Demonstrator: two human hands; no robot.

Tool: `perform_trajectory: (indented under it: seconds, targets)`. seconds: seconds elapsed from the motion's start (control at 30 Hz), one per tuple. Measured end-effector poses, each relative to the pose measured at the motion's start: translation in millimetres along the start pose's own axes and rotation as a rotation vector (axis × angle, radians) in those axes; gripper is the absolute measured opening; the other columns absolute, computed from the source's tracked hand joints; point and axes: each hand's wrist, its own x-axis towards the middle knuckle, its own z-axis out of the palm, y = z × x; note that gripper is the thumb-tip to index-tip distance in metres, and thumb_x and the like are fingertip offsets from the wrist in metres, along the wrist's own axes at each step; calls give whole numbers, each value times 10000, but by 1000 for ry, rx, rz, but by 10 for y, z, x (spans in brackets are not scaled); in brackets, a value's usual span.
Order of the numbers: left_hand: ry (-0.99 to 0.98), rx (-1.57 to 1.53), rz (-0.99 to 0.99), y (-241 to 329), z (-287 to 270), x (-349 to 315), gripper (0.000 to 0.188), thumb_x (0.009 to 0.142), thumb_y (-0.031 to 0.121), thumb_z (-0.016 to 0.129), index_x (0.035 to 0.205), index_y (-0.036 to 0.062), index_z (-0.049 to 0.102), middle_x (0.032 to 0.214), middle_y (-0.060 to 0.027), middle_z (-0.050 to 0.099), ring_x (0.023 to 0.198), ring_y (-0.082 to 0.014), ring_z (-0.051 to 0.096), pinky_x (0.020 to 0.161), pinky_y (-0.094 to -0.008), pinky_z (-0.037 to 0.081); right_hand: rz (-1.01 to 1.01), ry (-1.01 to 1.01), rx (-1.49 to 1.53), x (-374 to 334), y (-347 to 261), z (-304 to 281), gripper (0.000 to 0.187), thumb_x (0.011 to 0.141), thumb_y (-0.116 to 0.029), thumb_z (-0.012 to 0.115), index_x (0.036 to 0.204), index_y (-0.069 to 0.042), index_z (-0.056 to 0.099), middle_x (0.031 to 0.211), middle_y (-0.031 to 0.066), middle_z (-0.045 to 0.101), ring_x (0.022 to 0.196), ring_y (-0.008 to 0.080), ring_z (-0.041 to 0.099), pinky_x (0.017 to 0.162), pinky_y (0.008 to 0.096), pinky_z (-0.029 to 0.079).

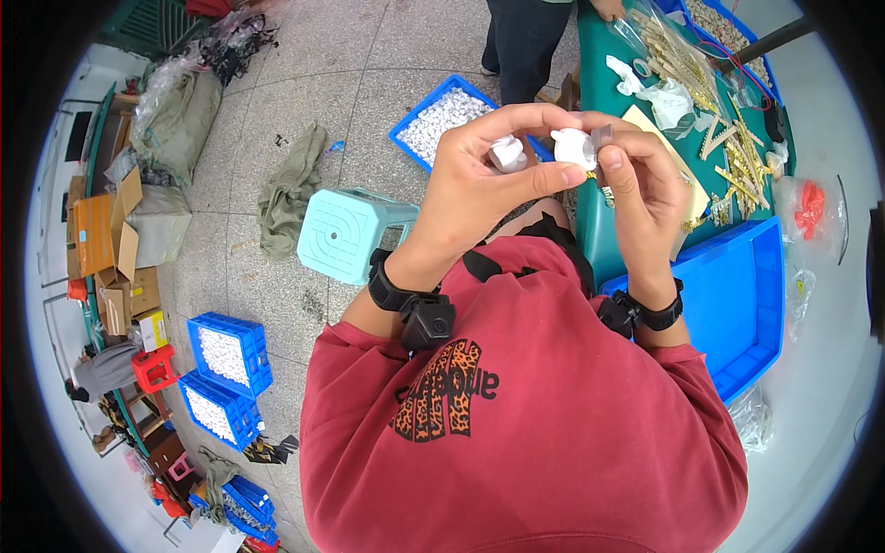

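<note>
Held up in front of my chest, my left hand (470, 189) pinches a small round white plastic part (573, 149) between thumb and fingertips. Another white piece (508, 154) sits in the curl of the same hand. From the other side, my right hand (648, 189) has its thumb and fingers closed on a small greyish, see-through piece (602, 138), which touches or nearly touches the white part. A short dark and yellow bit shows just below the fingertips; its kind is unclear.
A green table (604, 235) on the right bears gold-coloured strips (742, 170) and plastic bags. Beside me stands a blue tray (737, 304). A blue crate (398, 135) of white parts, a light-green stool (341, 240) and stacked crates (249, 392) are on the floor. Another person (530, 46) stands ahead.
</note>
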Motion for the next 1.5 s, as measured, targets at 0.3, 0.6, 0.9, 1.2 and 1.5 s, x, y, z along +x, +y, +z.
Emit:
perform_trajectory:
  seconds: [0.3,0.6,0.9,1.2,1.5]
  targets:
    - [39,12,-18,-50,3,29,284,699,50,735,956,36,615,832,21,593,646,18,454,521,-124,338,-174,1,-116,-17,-40,28,56,843,2,540,893,25,541,966,137,573,839,156,549,702,254,453]
    - [-153,-261,-576,-202,-181,63,515,882,505,440,804,12,567,553,4,458,402,-31,346,325,-169,240,-352,-276,-456,62,-53,-48,57,771,9,602,798,11,552,848,132,601,758,197,570,655,279,463]
    - [-160,-127,-320,-108,-100,-8,263,810,193,650,994,30,558,841,14,541,528,2,389,395,-142,257,37,18,19,0,-21,-108,69,865,-36,523,890,26,543,1018,139,558,854,130,530,747,265,440]
    - [-112,-86,-162,-75,-30,-2,290,761,88,697,1006,36,551,751,49,539,526,24,404,419,-149,265,-17,-21,-58,13,0,-31,60,859,-9,530,902,24,558,1013,123,554,842,117,526,742,242,435]
    - [-116,-124,-178,-86,-27,11,285,772,97,688,1016,23,562,796,37,563,536,26,432,414,-144,278,-34,-9,-79,5,30,-41,76,860,-9,532,911,40,559,999,123,555,811,114,535,715,237,447]
